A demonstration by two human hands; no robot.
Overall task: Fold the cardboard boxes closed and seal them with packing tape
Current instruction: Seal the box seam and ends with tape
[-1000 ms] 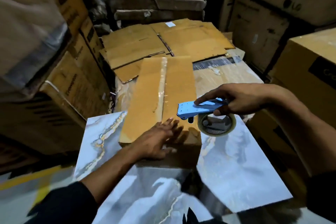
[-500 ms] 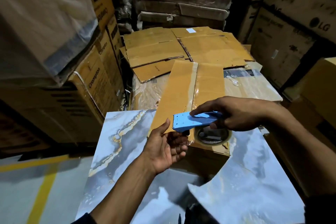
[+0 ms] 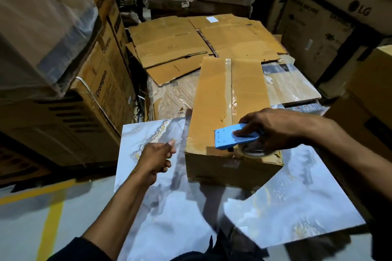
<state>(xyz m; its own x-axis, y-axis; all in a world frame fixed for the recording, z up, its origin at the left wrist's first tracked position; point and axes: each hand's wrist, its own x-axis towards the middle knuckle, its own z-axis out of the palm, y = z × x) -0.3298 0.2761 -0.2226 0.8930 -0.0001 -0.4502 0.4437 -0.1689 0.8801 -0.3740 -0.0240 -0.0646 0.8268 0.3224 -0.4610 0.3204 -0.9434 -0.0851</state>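
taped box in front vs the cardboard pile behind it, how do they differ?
The taped box is assembled, flaps shut; the cardboard pile is flattened sheets. The box carries a clear tape strip along its top seam; no such strip shows on the pile. The right hand holds a blue tape dispenser on the box; nothing touches the pile. Both are plain brown cardboard.

Under my arms lie marble-patterned tiles: one large slab [image 3: 152, 176] on the left and another [image 3: 297, 207] angled at the right, overlapping near the middle. The cardboard box [image 3: 222, 116] sits directly on them, its near end on the left slab. What holds the tiles up is hidden, possibly a stack. Beyond, a plastic-wrapped pallet load [image 3: 292, 89] carries flattened cartons [image 3: 191, 42]. At the lower left is grey floor [image 3: 21, 229] with a yellow line [image 3: 51, 224].
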